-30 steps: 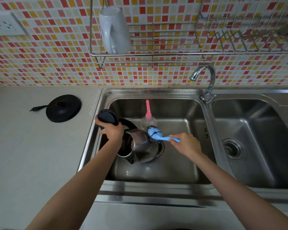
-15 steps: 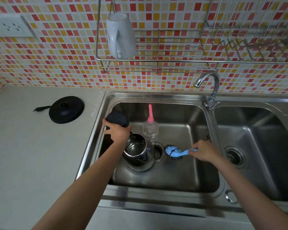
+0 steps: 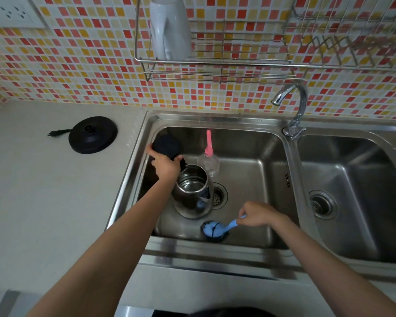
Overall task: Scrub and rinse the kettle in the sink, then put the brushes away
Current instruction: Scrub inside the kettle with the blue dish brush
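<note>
Head view. Kettle (image 3: 192, 193): steel, lid (image 3: 167, 145) open, mouth up, in the left basin of the sink (image 3: 249, 170), just left of the drain (image 3: 218, 196). Left hand (image 3: 167, 167) grips its black handle. Right hand (image 3: 256, 213) pinches the blue brush (image 3: 215, 229), its head by the near wall. We judge the kettle rigid, wet and slippery on the shell, so we would hold it by the handle

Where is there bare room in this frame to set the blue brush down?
Free: the right basin around its drain; the counter in front of the kettle base; the left basin at its back right, between pink brush and faucet. Crowded: its left and front, with kettle and blue brush.
</note>
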